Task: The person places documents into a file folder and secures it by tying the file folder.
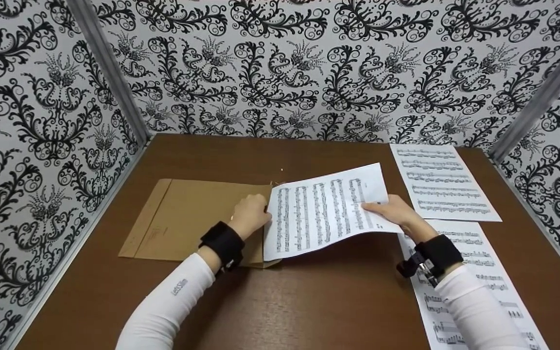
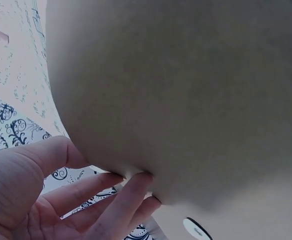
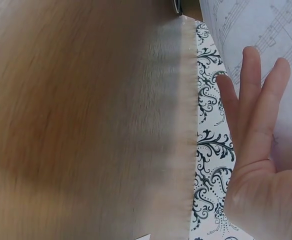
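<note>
While the left hand [image 1: 251, 214] grips the open mouth of the brown envelope [image 1: 187, 218], the sheet of music [image 1: 326, 209] enters from the right.
Right hand [image 1: 392, 211] pinches the sheet's right edge at frame centre; its long axis runs left-right, its left edge at the envelope mouth.

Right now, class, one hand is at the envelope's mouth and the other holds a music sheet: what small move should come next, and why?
Probably slide the sheet a little further left into the envelope. Its left edge sits at the mouth, where the left hand pinches the envelope's edge, while the right hand holds the sheet's far end lifted off the table. Most of the sheet is outside.
</note>
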Demonstrator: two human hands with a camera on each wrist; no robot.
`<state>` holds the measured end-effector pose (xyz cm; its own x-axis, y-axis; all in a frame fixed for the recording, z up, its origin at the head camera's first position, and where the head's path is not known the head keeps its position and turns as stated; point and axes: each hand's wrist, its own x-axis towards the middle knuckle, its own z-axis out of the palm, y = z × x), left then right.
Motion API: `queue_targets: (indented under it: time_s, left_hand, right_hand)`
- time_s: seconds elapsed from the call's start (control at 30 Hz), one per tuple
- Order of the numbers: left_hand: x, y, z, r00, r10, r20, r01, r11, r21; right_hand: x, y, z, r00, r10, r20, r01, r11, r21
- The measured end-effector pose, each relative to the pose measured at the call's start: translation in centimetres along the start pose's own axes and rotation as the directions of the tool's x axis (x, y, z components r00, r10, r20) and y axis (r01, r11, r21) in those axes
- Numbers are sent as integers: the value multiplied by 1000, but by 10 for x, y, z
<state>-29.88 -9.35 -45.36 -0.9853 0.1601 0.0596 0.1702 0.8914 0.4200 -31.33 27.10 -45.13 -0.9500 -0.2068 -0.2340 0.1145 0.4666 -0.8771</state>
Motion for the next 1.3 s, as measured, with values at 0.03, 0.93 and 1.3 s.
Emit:
queue_targets:
  time_s: [0.03,0.93,1.3]
  left_hand:
    - [0,0,0,1000,3,-4,-4,1000,-3]
    - [-1,0,4,1000,7,-11,-7,1000,9]
    - [-12,10,6,990,55,-126,-48,997,57]
  right_hand:
    - [0,0,0,1000,-4,0,4,1000,-3]
    - [-8,0,19,999,21,41,-28,984,177]
    - [-9,0,39,999,12,47,-19,988,156]
